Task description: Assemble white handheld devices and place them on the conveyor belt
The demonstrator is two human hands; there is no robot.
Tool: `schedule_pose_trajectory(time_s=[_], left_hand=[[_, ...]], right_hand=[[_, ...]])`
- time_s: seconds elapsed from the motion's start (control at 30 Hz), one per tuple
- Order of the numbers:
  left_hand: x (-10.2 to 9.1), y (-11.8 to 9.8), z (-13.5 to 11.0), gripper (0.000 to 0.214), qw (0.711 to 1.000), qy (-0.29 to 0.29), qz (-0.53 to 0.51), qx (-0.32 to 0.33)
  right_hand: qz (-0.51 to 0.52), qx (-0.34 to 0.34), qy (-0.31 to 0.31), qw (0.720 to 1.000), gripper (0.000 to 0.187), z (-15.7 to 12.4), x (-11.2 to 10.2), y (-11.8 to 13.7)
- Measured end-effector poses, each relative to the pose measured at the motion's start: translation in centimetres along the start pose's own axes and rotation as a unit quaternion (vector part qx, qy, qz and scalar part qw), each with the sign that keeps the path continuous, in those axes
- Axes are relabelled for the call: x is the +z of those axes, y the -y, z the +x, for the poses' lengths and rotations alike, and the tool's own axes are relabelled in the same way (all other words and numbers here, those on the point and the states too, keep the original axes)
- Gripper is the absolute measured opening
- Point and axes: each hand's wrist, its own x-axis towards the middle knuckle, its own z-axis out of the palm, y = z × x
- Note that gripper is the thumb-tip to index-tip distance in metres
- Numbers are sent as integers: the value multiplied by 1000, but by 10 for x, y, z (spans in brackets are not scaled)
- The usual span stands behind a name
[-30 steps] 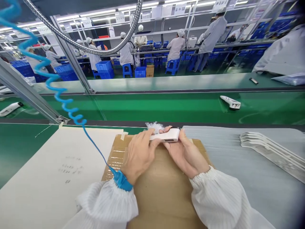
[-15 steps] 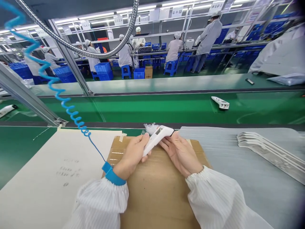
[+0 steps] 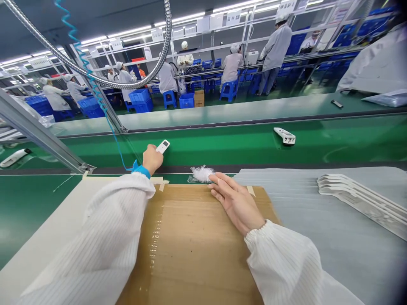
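Observation:
My left hand (image 3: 152,159) reaches out over the green belt, closed on a white handheld device that looks like a thermometer (image 3: 163,146). Its small dark screen faces up; the lower part is hidden in my fingers. A blue wrist strap (image 3: 140,169) with a coiled cord circles that wrist. Over the far right part of the cardboard (image 3: 197,237), my right hand (image 3: 238,203) has its fingers stretched out and holds nothing. Its fingertips are close to a crumpled clear plastic bag (image 3: 202,174) at the board's far edge; whether they touch it I cannot tell.
Another white device (image 3: 285,136) lies on the green belt (image 3: 206,150) to the right, and one more (image 3: 15,157) at far left. Stacked white plastic parts (image 3: 359,203) lie on grey foam sheeting (image 3: 299,212). A metal post (image 3: 41,131) rises at left; a flexible metal hose (image 3: 127,84) hangs overhead.
My left hand has carried the thermometer forward and left, from above the cardboard to over the belt. My right hand has let go of it and stayed near the same spot.

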Motion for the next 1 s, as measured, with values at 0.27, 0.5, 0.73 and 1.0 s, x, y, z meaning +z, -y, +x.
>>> schedule_pose_trajectory(time_s=[0.27,0.5,0.73,1.0], left_hand=[[-6,-4,-44,55,991,-25,-132,-24],[-10,10,-114,65,916,16,-386,-107],[12,23,-147,48,979,54,-170,99],[11,23,-151,46,982,20,-111,152]], right_hand=[[19,10,-15,1000,31,2,-1,2],[34,18,-28,999,30,3,-1,3],[30,19,-53,998,24,0,5,6],[29,21,-47,998,22,0,5,6]])
